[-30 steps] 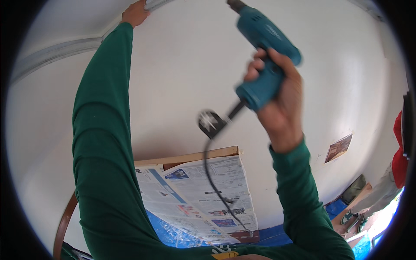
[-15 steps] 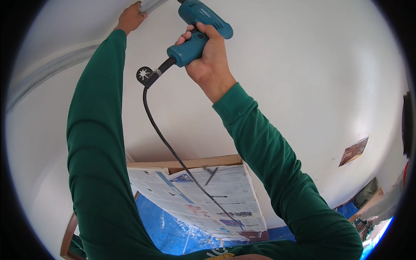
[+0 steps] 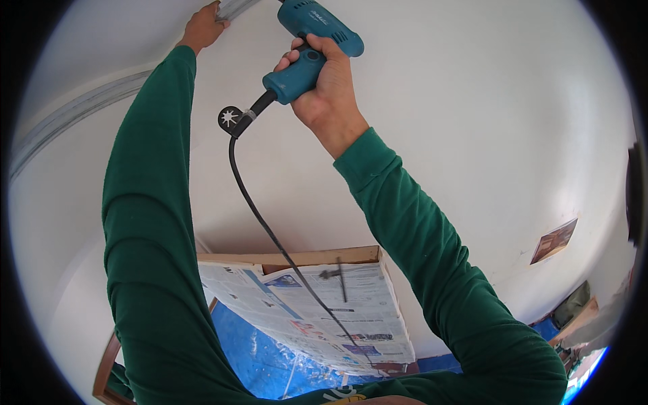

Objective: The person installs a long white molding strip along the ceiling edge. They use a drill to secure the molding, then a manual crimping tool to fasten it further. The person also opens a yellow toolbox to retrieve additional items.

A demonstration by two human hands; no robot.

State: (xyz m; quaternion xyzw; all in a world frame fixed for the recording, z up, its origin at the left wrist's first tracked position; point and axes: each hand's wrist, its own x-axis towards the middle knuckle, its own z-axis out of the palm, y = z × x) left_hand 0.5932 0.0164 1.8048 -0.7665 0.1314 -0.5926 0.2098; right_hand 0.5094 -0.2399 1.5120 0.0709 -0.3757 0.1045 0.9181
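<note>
My right hand [image 3: 327, 88] is wrapped round the pistol grip of a teal corded drill [image 3: 322, 25], held high against the white wall. The drill's front end runs out of the picture at the top. Its black cord [image 3: 260, 219] hangs from the grip, with a black tab [image 3: 230, 119] with a star-shaped cutout fixed near the handle. Up at the left, my left hand [image 3: 202, 28] grips a grey metal channel [image 3: 233, 9] where wall and ceiling meet; some fingers are hidden. A dark T-shaped piece [image 3: 342, 280], like a chuck key, shows against newspaper below; what supports it is unclear.
Below, newspaper sheets [image 3: 317, 297] cover a large piece of furniture with a wooden edge [image 3: 324, 256]. Blue sheeting [image 3: 250, 344] with debris covers the floor. A small picture [image 3: 553, 241] is on the right wall. More metal channel [image 3: 81, 111] runs along the left.
The drill and my right hand have barely shifted, and the cord has swung slightly right. The T-shaped piece has turned and moved a little right. My left hand stays on the channel.
</note>
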